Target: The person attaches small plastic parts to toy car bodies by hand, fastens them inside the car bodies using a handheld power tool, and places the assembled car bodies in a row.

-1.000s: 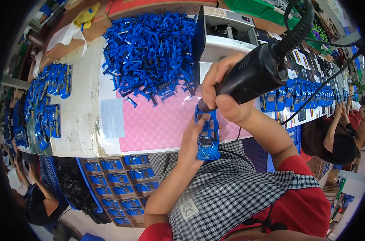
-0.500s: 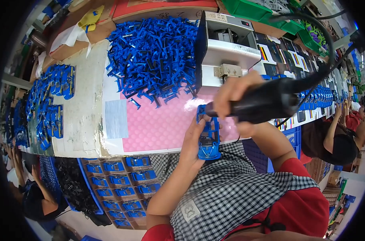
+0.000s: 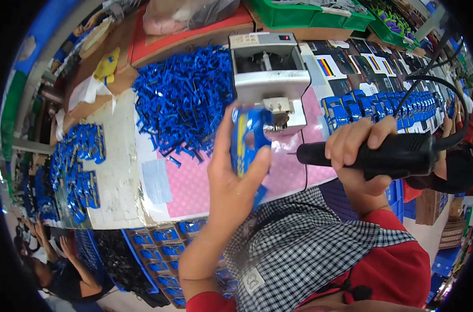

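Left hand [image 3: 231,182] is gripping blue plastic toy car [image 3: 248,143], right hand [image 3: 359,156] clasping black corded electric screwdriver [image 3: 387,155]; tip probably wants squaring before driving.

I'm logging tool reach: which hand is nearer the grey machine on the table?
Left. The left hand, gripping a blue toy car, is right beside the grey machine; the right hand holds the black electric screwdriver farther right.

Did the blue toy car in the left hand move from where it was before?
Yes. The left hand lifted the blue toy car away from the body, up to the grey machine on the table.
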Tool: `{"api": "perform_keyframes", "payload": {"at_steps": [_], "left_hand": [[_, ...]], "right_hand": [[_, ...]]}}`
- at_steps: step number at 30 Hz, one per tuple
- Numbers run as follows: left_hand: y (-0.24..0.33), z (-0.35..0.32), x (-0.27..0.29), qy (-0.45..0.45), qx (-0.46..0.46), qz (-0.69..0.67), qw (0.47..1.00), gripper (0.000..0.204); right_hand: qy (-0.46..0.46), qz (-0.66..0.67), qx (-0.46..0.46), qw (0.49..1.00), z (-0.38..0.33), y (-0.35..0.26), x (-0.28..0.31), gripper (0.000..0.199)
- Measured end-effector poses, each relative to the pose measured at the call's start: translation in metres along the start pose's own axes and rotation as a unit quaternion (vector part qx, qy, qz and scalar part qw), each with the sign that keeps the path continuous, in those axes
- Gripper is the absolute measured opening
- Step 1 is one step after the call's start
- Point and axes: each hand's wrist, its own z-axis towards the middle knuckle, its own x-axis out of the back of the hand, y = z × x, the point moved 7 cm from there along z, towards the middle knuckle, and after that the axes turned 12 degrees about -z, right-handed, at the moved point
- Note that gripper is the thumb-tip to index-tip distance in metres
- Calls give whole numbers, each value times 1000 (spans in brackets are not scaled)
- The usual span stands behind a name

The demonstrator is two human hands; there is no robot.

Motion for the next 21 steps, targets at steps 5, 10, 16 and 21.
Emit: {"api": "perform_keyframes", "payload": {"at_steps": [5,10,16,21], "left_hand": [[50,65,-66,-164,-257,494,814,60],[56,67,-53,-136,-268,419,857,58],[-41,-25,3,4,176,-192,965,64],[-127,-85,5,117,341,-374,855,49]], "right_hand": [[-41,8,3,999,-20,12,10,55],[-126,93,-18,987,-35,20,17,49],[-93,15,1,996,-5,2,18,52],[-93,-20,124,988,29,-5,-12,56]]}}
